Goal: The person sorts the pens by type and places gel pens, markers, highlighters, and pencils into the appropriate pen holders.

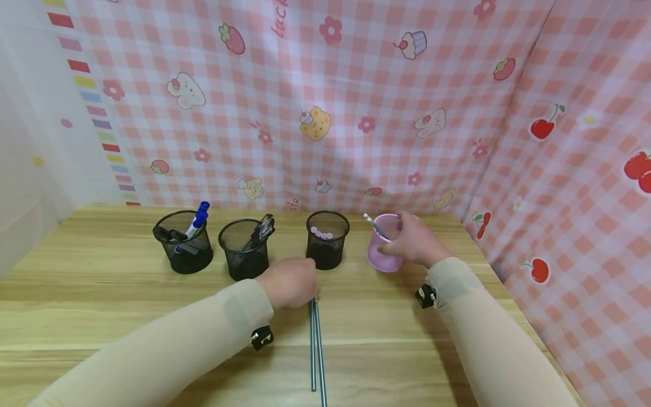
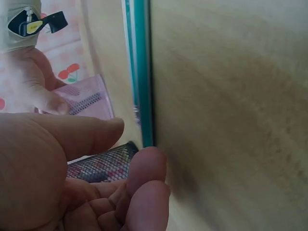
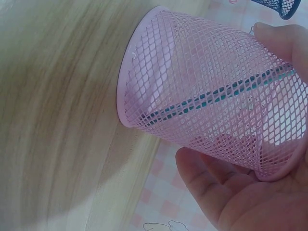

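Two slim teal pencils (image 1: 313, 345) lie side by side on the wooden table, pointing toward the front. My left hand (image 1: 292, 282) is low at their far end. In the left wrist view its fingertips (image 2: 147, 166) are right at the pencils' end, with the thumb held apart from them. My right hand (image 1: 414, 240) grips a pink mesh pen cup (image 3: 202, 72) from the right, thumb on one side and fingers on the other. The cup stands upright, and one teal pencil (image 1: 374, 225) with a pale end leans inside it.
Three black mesh cups stand in a row to the left of the pink one. The left cup (image 1: 195, 257) holds a blue-capped marker, the middle cup (image 1: 249, 263) black pens, the right cup (image 1: 325, 254) several pale-pink-ended sticks. A checked cloth (image 1: 356, 73) hangs behind and along the right.
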`<state>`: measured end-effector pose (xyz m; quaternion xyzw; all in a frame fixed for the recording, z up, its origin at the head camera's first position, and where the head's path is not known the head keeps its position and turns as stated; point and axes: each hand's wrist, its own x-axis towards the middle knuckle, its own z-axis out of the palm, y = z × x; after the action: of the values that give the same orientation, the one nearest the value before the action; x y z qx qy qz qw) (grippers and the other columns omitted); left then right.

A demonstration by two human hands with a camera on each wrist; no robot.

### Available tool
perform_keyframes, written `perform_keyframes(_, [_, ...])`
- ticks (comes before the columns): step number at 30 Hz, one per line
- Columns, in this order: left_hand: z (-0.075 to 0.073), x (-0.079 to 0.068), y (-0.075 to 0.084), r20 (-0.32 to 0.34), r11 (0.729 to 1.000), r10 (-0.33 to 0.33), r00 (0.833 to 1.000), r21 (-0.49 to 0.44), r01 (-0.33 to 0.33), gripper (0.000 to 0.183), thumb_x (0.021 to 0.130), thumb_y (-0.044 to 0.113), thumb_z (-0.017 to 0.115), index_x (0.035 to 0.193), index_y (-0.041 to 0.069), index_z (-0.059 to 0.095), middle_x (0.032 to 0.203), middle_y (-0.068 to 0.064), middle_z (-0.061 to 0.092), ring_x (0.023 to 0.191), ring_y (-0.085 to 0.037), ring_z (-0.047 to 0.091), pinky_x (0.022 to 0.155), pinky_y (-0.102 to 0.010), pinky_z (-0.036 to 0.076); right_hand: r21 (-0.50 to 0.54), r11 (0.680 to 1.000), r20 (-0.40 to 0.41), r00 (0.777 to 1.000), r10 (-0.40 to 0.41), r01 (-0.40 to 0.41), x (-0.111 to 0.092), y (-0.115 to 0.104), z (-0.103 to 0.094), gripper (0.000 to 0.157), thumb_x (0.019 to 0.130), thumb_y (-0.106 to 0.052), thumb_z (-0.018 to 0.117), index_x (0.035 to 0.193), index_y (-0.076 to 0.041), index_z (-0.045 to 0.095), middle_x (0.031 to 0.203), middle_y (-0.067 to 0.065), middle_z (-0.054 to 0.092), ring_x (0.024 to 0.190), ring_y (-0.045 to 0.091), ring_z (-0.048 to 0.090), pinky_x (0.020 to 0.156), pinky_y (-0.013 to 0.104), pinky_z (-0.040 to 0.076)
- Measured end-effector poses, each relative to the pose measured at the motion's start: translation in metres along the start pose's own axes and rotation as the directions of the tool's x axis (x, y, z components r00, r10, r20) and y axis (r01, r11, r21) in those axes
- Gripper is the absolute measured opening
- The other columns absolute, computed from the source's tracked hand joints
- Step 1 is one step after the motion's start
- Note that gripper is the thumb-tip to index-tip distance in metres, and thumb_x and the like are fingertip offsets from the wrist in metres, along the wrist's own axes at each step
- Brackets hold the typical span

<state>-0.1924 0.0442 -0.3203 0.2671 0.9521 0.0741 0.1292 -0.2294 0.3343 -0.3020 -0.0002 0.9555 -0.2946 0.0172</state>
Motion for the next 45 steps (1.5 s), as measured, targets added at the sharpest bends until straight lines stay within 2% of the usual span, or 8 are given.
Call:
perform_keyframes(10, [0.0056, 0.0011, -0.0023, 0.019, 1.000, 0.007, 1.000, -0.009, -0.007, 0.030, 0.099, 0.023, 0.073, 0.113, -0.003, 0.068, 0.097, -0.010, 0.068, 0.080, -0.022, 0.059, 0.076, -0.037, 0.052, 0.002, 1.000, -0.005, 1.000, 0.000, 0.000, -0.0006, -0.0001, 0.0004, 0.098, 0.077, -0.029, 0.092, 0.154, 0.002, 0.039, 0.145, 0.027, 0.053, 0.128, 0.044, 0.057, 0.107, 0.056, 0.051])
perform_keyframes(19, [0.0083, 0.0016, -0.0055, 0.000, 0.999, 0.005, 1.000, -0.046, -0.005, 0.016, 0.097, 0.005, 0.063, 0.109, -0.005, 0.065, 0.089, -0.011, 0.063, 0.074, -0.024, 0.059, 0.067, -0.036, 0.050, 0.006, 1.000, -0.001, 1.000, 0.011, -0.011, 0.0004, 0.0016, 0.0003, 0.100, 0.076, -0.029, 0.093, 0.154, 0.001, 0.039, 0.144, 0.026, 0.053, 0.128, 0.044, 0.057, 0.106, 0.056, 0.051])
perform_keyframes(24, [0.0091, 0.0027, -0.0063, 0.019, 0.997, -0.003, 1.000, -0.071, 0.004, 0.004, 0.093, 0.001, 0.061, 0.092, 0.000, 0.064, 0.078, -0.008, 0.060, 0.063, -0.021, 0.055, 0.055, -0.031, 0.044, 0.007, 1.000, -0.003, 1.000, 0.013, -0.013, 0.0001, 0.0020, 0.0005, 0.099, 0.076, -0.029, 0.093, 0.154, 0.001, 0.039, 0.144, 0.026, 0.053, 0.128, 0.043, 0.057, 0.106, 0.055, 0.052])
perform_keyframes(28, [0.0090, 0.0028, -0.0062, 0.046, 0.995, -0.011, 0.999, -0.098, 0.016, 0.013, 0.090, -0.001, 0.060, 0.079, 0.005, 0.061, 0.066, -0.005, 0.057, 0.052, -0.017, 0.050, 0.047, -0.027, 0.037, 0.010, 1.000, -0.008, 1.000, 0.006, -0.006, -0.0006, 0.0011, 0.0005, 0.098, 0.076, -0.028, 0.093, 0.154, 0.001, 0.040, 0.144, 0.026, 0.054, 0.127, 0.043, 0.057, 0.106, 0.055, 0.052])
perform_keyframes(35, [0.0091, 0.0025, -0.0071, 0.075, 0.989, -0.028, 0.997, -0.143, 0.039, 0.004, 0.089, 0.000, 0.061, 0.091, -0.001, 0.064, 0.055, -0.002, 0.056, 0.044, -0.015, 0.047, 0.044, -0.026, 0.034, 0.017, 1.000, 0.002, 1.000, 0.018, -0.018, -0.0024, -0.0010, 0.0002, 0.097, 0.078, -0.027, 0.092, 0.155, 0.000, 0.039, 0.146, 0.026, 0.052, 0.128, 0.043, 0.057, 0.105, 0.055, 0.053])
perform_keyframes(42, [0.0098, 0.0012, -0.0072, 0.072, 0.985, -0.041, 0.997, -0.166, 0.053, 0.017, 0.091, 0.002, 0.062, 0.074, 0.004, 0.064, 0.045, 0.003, 0.050, 0.041, -0.012, 0.044, 0.043, -0.024, 0.033, 0.026, 0.999, 0.005, 1.000, 0.019, -0.019, -0.0027, -0.0010, 0.0004, 0.099, 0.078, -0.027, 0.092, 0.156, 0.000, 0.037, 0.146, 0.026, 0.051, 0.128, 0.043, 0.057, 0.104, 0.054, 0.054])
perform_keyframes(44, [0.0084, 0.0002, -0.0071, 0.074, 0.979, -0.047, 0.996, -0.192, 0.061, 0.010, 0.091, 0.004, 0.064, 0.095, -0.004, 0.068, 0.047, 0.002, 0.053, 0.041, -0.012, 0.047, 0.043, -0.024, 0.034, 0.025, 1.000, 0.002, 1.000, 0.017, -0.017, -0.0027, -0.0010, 0.0003, 0.099, 0.077, -0.027, 0.092, 0.156, 0.000, 0.037, 0.146, 0.026, 0.051, 0.128, 0.043, 0.057, 0.105, 0.054, 0.053])
perform_keyframes(45, [0.0074, -0.0002, -0.0072, 0.076, 0.975, -0.052, 0.996, -0.211, 0.067, 0.021, 0.092, 0.006, 0.066, 0.108, -0.008, 0.067, 0.049, 0.001, 0.056, 0.041, -0.013, 0.048, 0.043, -0.025, 0.036, 0.022, 1.000, -0.001, 1.000, 0.014, -0.014, -0.0024, -0.0009, 0.0004, 0.099, 0.077, -0.027, 0.092, 0.156, 0.000, 0.038, 0.146, 0.026, 0.052, 0.128, 0.043, 0.057, 0.105, 0.055, 0.053])
